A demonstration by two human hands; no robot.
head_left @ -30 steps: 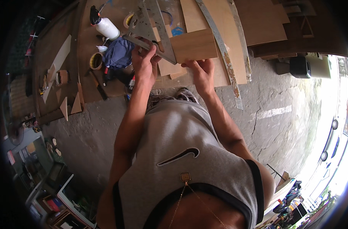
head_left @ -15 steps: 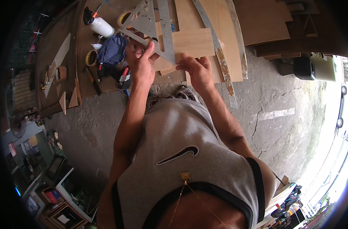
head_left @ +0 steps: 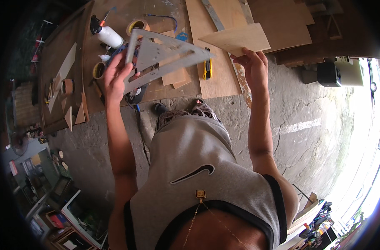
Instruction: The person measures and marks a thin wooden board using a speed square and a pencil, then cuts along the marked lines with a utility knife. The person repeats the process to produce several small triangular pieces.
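My left hand (head_left: 117, 79) grips a grey metal triangular square (head_left: 163, 41) by its left edge, raised over the workbench. My right hand (head_left: 256, 68) holds a thin plywood piece (head_left: 238, 36) by its near edge, lifted to the right of the square. A yellow utility knife (head_left: 207, 68) lies between them on a large plywood sheet (head_left: 213, 87). A long metal straightedge (head_left: 244, 85) runs beneath the plywood piece, partly covered. Smaller wood offcuts (head_left: 173, 77) lie under the square.
The workbench (head_left: 156, 12) holds a white spray bottle (head_left: 111, 37), tape rolls (head_left: 138, 24) and blue cloth partly hidden by my left hand. A wooden panel (head_left: 65, 54) stands left, more sheets (head_left: 281, 25) right, a dark box (head_left: 329, 74) beyond. My feet (head_left: 160, 107) are on cracked concrete.
My hands have moved apart, left hand leftward with the square, which has rotated, right hand rightward and up with the plywood piece. The yellow knife is uncovered between them.
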